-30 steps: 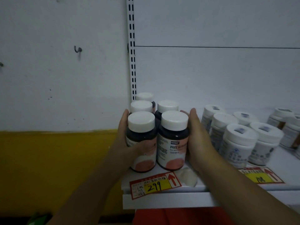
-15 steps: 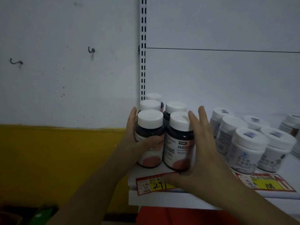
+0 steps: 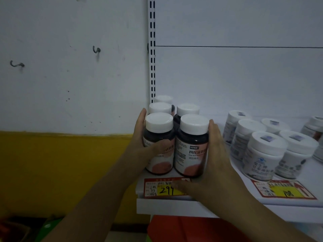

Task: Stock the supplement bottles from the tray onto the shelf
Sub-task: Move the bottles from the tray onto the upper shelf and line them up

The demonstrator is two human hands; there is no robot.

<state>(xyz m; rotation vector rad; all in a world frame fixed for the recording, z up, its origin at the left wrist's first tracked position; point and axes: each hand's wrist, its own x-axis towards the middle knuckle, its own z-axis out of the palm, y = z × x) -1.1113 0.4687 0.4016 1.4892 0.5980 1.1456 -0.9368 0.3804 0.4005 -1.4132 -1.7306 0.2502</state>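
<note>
You are squaring the block at the white metal shelf's (image 3: 157, 206) front-left corner. Your right hand (image 3: 215, 154), thumb on the red-and-yellow price label (image 3: 155, 188), is pressing straight fingers against the front-right dark brown, white-capped supplement bottle (image 3: 191, 145). Your left hand (image 3: 141, 147) is gripping the front-left bottle (image 3: 160, 137), thumb across it. Half a second ago the right fingers were draping that cap. Next, likely: releasing without tipping the rear bottles (image 3: 187, 109).

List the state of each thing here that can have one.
front left bottle, upright on the shelf, capped, gripped.
front right bottle, upright, capped, pressed from the side.
rear bottles, upright, capped.
white jars, upright, lids on.
left hand, thumb curled round the front left bottle.
right hand, fingers straight against the front right bottle.
</note>
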